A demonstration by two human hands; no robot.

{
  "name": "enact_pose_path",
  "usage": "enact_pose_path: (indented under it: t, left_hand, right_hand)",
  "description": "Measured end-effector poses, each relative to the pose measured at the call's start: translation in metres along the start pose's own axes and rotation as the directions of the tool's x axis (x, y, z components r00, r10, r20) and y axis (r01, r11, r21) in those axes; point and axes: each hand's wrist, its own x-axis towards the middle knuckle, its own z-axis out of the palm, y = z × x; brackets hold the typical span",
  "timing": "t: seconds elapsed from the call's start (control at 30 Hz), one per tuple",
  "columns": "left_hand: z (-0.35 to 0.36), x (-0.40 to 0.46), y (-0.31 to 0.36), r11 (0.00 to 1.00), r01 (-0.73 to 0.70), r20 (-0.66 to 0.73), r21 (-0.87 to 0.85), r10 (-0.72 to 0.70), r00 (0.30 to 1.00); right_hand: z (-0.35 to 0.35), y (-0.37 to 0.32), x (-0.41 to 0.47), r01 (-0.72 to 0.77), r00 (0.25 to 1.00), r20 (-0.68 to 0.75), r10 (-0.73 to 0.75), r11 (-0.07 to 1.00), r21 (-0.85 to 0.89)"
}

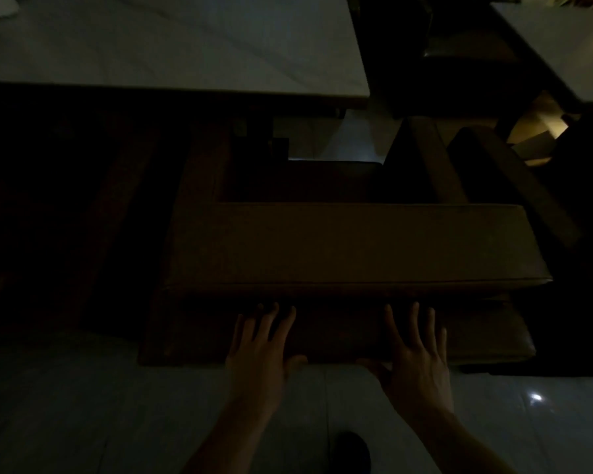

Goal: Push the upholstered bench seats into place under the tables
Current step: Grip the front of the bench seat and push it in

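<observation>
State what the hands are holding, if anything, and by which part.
Nothing is gripped. The left hand and right hand lie open, palms flat on the near side of the bench seat.

I see both of my forearms bare, rising from the 6 o'clock edge and spreading slightly apart as they reach toward 12 o'clock. My left hand point(259, 350) lies palm down, fingers point(281, 321) splayed and straight, pointing to about 12 o'clock, thumb stretched to 3 o'clock. My right hand point(416, 357) mirrors it at the same height, flat and open, its thumb reaching to 9 o'clock toward the other. Neither hand is curled around anything. The light is dim; fingertip detail is lost.
</observation>
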Motion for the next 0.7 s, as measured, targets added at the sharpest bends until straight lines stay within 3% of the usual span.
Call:
enact_pose_path:
  t: [0.27, 0.7]
  left_hand:
    - [-0.011, 0.048, -0.005, 0.997, 0.006, 0.008, 0.073, -0.006, 1.000]
    - [-0.018, 0.090, 0.025, 0.993, 0.114, 0.116, 0.039, -0.118, 0.986]
  right_hand:
    - [-0.011, -0.010, 0.046, 0.033, 0.999, 0.014, -0.033, 0.999, 0.011]
    - [-0.024, 0.014, 0.093, 0.102, 0.994, 0.023, -0.103, 0.994, 0.029]
